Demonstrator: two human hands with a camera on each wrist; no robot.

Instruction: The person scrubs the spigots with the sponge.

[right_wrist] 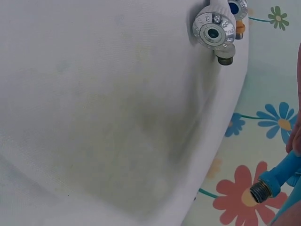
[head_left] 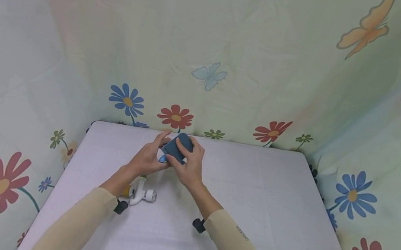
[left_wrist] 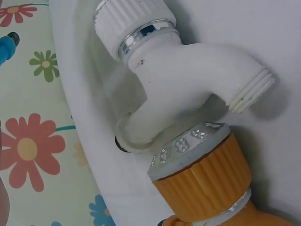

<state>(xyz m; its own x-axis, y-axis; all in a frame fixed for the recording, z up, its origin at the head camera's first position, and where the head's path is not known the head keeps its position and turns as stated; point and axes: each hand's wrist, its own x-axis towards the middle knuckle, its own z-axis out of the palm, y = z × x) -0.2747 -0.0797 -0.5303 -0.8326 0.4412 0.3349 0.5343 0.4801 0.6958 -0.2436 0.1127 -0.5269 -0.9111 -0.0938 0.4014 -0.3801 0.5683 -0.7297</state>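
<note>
Two hands meet in front of the person, raised over the far half of the bench. The right hand (head_left: 191, 166) pinches one dark blue pad (head_left: 178, 148) between thumb and fingers. The left hand (head_left: 149, 157) is curled round one light blue tap (head_left: 162, 159) — only a small piece of which shows beneath the pad from the head. The right wrist view shows its single threaded metal end, aimed down and away from the fingers. The pad lies against the tap, covering most of it.

Below the left forearm, two more taps lie on the bench (head_left: 248, 220): one white tap (left_wrist: 174, 80), with one ribbed knob and a threaded outlet, and one orange tap (left_wrist: 204, 181) just beside it, partly hidden by the forearm in the head view. That makes three taps in all, two resting and one held.

Farther out come two beige sleeves (head_left: 80, 222), two dark wrist pieces (head_left: 198, 225), and a printed curtain (head_left: 272, 66) bearing two butterflies — one orange, one pale blue — and four large red flowers.
</note>
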